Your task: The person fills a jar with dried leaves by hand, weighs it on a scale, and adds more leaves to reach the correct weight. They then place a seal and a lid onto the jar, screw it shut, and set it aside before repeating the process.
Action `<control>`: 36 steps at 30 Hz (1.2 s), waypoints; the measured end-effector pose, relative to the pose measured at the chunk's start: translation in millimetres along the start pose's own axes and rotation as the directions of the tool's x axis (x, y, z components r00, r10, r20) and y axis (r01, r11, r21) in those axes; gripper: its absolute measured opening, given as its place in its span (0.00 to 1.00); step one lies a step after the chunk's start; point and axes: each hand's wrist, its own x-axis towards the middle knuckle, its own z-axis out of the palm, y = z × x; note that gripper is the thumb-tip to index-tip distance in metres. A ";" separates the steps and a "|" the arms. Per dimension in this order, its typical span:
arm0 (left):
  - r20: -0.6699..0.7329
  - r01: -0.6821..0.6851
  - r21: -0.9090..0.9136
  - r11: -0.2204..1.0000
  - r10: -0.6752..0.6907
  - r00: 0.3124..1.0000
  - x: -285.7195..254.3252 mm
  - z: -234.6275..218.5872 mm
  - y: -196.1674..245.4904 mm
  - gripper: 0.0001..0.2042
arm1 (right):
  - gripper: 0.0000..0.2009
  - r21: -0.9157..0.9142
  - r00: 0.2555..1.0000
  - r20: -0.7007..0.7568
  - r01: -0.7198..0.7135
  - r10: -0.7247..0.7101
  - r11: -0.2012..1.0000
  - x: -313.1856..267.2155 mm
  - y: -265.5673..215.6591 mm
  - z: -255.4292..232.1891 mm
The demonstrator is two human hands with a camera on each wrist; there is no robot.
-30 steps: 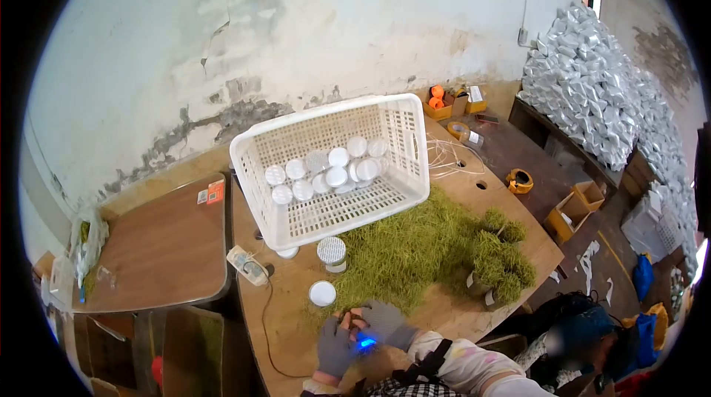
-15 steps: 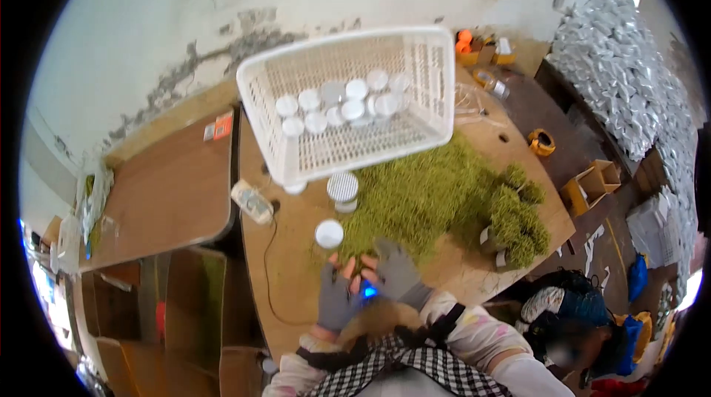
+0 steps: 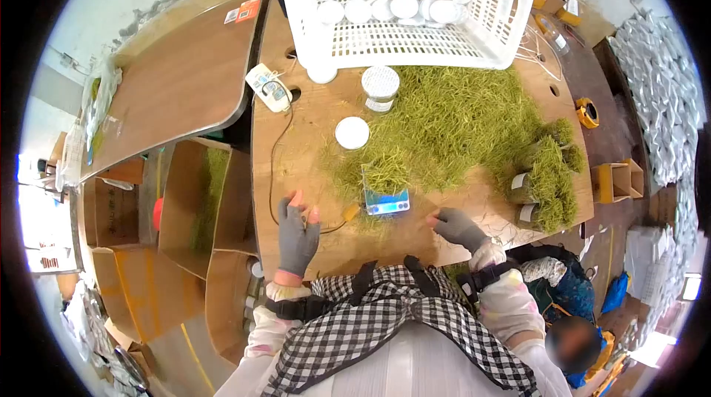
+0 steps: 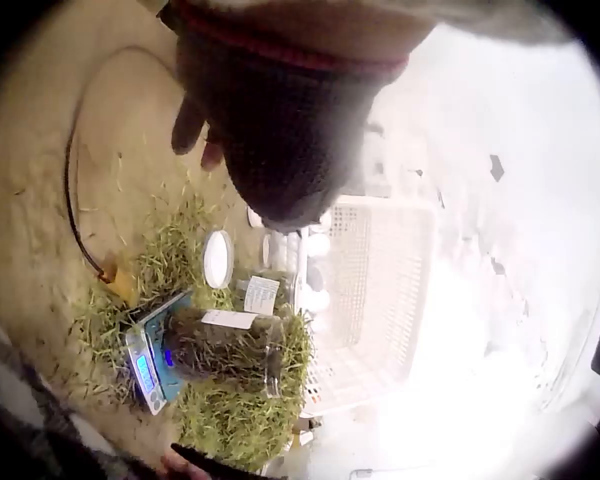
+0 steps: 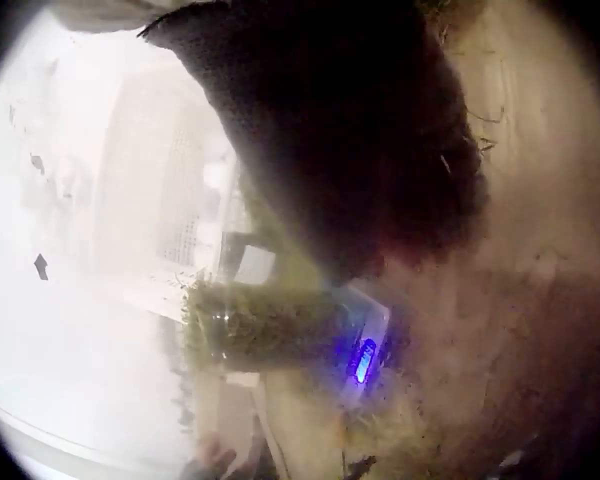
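Observation:
A small digital scale (image 3: 387,204) with a lit blue display sits near the table's front edge. On it stands a clear jar (image 4: 225,345) filled with dry green herb sprigs, which stick out above its rim in the head view. To the left of the scale is my gloved left hand (image 3: 298,240), bare fingertips pointing up, holding nothing. My gloved right hand (image 3: 459,229) hovers to the scale's right, fingers loosely bent and nothing in them. Just behind the scale lies a white round lid (image 3: 352,132). A heap of dry green herb (image 3: 466,115) spreads behind the jar.
A white plastic basket (image 3: 415,45) holding several white-lidded jars stands at the back. Several herb-filled jars (image 3: 548,182) are grouped at the right. A lidded jar (image 3: 381,86), a power strip (image 3: 269,88) and its cable (image 3: 274,152) lie left of the heap.
Both hands were together at the scale; they have moved apart to either side, uncovering the scale and the jar. The head view has tilted down.

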 end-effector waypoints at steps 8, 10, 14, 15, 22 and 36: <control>0.094 0.092 0.039 0.995 -0.095 0.991 -16.5 -0.4 -5.4 0.27 | 0.13 0.133 0.864 -0.504 0.083 -0.005 0.988 84.8 44.5 11.1; 0.111 0.091 0.055 0.994 -0.096 0.989 -18.4 -1.9 -7.5 0.28 | 0.12 0.398 0.809 -0.585 0.231 0.052 0.888 77.3 31.1 7.7; 0.160 0.018 0.109 0.994 -0.036 0.987 -14.1 2.2 3.5 0.27 | 0.13 0.139 0.880 -0.455 0.220 -0.135 0.966 51.3 25.0 11.3; 0.187 -0.037 0.155 0.987 0.007 0.982 -11.4 4.5 7.8 0.27 | 0.14 0.113 0.872 -0.454 0.261 -0.184 0.959 47.0 28.5 13.8; 0.167 -0.335 0.097 0.937 0.316 0.934 18.8 42.0 55.6 0.31 | 0.27 -0.121 0.787 -0.470 0.391 -0.399 0.913 15.0 -42.3 8.3; 0.100 -0.509 0.224 0.831 0.500 0.860 52.8 76.9 83.0 0.20 | 0.22 -0.536 0.601 -0.426 0.435 -0.676 0.724 30.6 -101.3 28.4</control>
